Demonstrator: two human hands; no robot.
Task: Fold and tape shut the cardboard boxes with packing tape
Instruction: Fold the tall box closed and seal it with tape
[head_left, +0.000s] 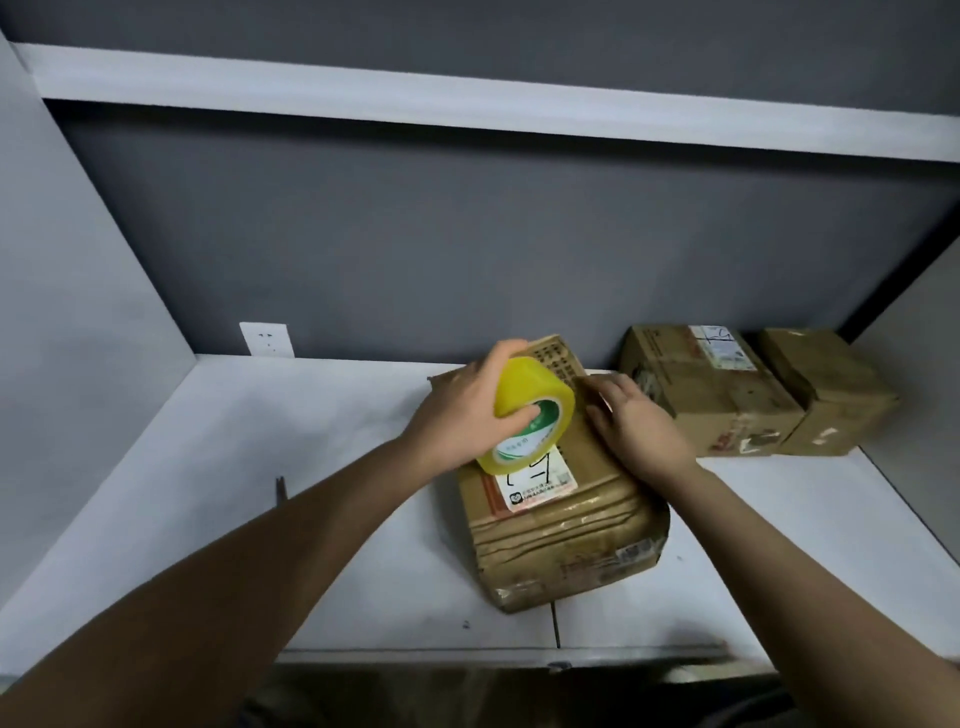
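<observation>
Dim, flat indoor light, soft shadows, slight overall softness, wide-angle bending at the edges

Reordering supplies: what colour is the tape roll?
Yellow, with a green-and-white core label; the tape roll shows in the head view, in the left hand.

- I read this as a plain packing or parcel-handling nook, more stockroom or mailroom than home.
- A bare white counter (208, 467) sits boxed in by grey partition walls (415, 249), with a white shelf (467, 104) running across at 12 o'clock.
- A white wall socket (266, 339) sits at 11 o'clock, just above the counter's back edge.
- At 2 o'clock I see two worn cardboard boxes (711, 395) side by side, one with a shipping label (719, 347).
- At centre, another labelled carton (566, 540) and a yellow roll of packing tape (530, 415).
</observation>
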